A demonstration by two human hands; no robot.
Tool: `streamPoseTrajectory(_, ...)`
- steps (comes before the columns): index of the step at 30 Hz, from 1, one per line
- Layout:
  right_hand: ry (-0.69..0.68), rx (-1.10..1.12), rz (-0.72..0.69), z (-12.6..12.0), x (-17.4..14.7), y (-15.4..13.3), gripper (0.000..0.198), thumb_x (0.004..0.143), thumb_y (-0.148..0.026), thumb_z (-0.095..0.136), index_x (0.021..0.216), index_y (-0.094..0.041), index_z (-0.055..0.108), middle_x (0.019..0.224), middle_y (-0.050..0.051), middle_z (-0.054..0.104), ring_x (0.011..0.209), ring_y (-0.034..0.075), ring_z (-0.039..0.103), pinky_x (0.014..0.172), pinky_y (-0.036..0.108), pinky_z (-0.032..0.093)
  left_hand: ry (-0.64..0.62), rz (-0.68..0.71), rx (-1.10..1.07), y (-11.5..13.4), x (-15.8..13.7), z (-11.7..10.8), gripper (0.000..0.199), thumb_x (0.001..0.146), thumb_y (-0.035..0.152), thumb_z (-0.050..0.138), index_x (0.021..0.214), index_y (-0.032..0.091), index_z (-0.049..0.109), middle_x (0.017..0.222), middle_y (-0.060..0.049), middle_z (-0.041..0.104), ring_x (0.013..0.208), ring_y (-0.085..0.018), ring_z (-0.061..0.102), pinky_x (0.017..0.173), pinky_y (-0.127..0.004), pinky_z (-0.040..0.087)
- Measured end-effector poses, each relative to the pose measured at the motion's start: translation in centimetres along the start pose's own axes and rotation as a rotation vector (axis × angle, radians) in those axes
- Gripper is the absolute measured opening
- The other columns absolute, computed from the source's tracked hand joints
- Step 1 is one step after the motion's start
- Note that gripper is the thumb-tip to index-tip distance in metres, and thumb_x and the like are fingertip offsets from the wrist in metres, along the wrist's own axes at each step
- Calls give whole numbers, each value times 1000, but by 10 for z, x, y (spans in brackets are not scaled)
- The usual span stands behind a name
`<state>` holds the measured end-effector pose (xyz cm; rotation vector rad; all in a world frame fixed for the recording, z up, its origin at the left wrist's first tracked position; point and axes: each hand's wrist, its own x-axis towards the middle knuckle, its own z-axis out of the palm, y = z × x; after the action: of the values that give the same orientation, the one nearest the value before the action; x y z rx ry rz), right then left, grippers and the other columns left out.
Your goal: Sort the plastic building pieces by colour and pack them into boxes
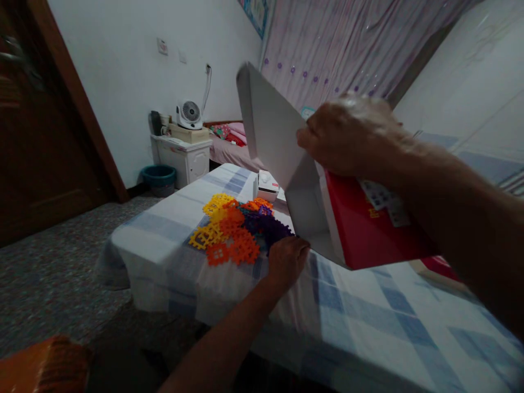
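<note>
A red box (380, 224) with a grey inside and an open flap (274, 120) is tilted above the cloth. My right hand (352, 131) is closed on its upper edge. Lower down, my left hand (286, 259) has its fingers closed at the box's bottom corner; part of the grip is hidden. Just left of that hand lies a heap of flat, notched plastic building pieces: orange ones (243, 245), yellow ones (207, 236) and dark purple ones (272, 226). The purple pieces are closest to my left fingers.
A blue-and-white checked cloth (360, 305) covers the table. Behind the heap stands a small white box (268, 185). Another red item (442, 267) lies at the right, partly hidden. Farther back are a white cabinet (198, 164), a fan (190, 113) and a teal basin (159, 176).
</note>
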<state>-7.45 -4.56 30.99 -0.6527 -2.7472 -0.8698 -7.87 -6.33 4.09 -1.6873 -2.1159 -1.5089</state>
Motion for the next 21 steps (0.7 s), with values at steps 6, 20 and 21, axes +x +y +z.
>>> streamPoseTrajectory(6,17,-97,83,7,-22,29,36,90,-29,37,83,-12,67,84,20,66,83,31,64,68,39,47,-48,-6,99,-2,11,-4,14,87,16,56,89,21,69,85,-3,70,80,-15,65,74,-24,48)
streamPoseTrajectory(20,152,206,460,74,-152,115,42,87,-43,20,62,-31,51,71,19,59,59,29,53,59,43,29,-30,92,135,-26,14,14,33,81,7,52,110,20,63,109,-6,66,102,-20,59,90,-32,50)
streamPoseTrajectory(21,191,289,552,76,-165,117,42,86,-47,22,54,-31,43,64,17,55,58,29,52,60,42,30,-31,93,140,-28,14,15,34,82,7,52,113,19,61,111,-7,66,103,-20,59,91,-33,50)
